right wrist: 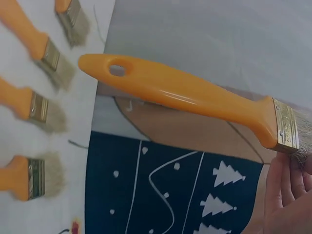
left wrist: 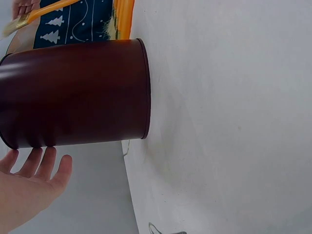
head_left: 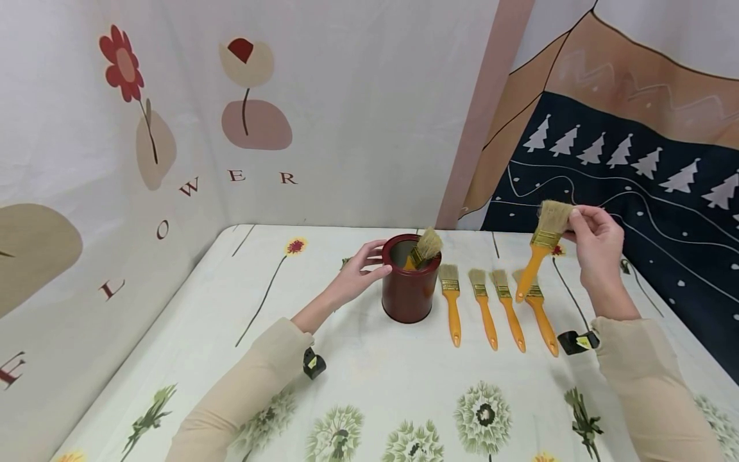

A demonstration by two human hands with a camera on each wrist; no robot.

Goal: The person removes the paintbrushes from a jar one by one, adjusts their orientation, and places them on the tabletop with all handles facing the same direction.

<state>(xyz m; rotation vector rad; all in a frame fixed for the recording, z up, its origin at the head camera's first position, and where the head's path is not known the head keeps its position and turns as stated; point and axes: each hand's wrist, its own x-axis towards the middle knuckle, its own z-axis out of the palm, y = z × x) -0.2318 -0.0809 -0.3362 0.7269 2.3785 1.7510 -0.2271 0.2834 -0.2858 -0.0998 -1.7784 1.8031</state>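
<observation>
A dark red paint can (head_left: 407,295) stands upright on the table, with one bristle-up paintbrush (head_left: 428,245) leaning in its mouth. My left hand (head_left: 355,273) is at the can's left side, fingertips against its wall and fingers fairly straight, as the left wrist view (left wrist: 34,180) also shows. On the right, my right hand (head_left: 600,244) pinches another paintbrush (head_left: 534,268) by its bristles, raised over the table. Its orange handle (right wrist: 180,92) points down and to the left, with the metal band below the bristles.
Several more orange-handled paintbrushes (head_left: 484,314) lie side by side right of the can, bristles toward the back. A white flower-patterned cloth (head_left: 364,398) covers the table. Printed fabric (head_left: 358,128) hangs behind it, and a dark tree-patterned part (head_left: 577,154) is at the right.
</observation>
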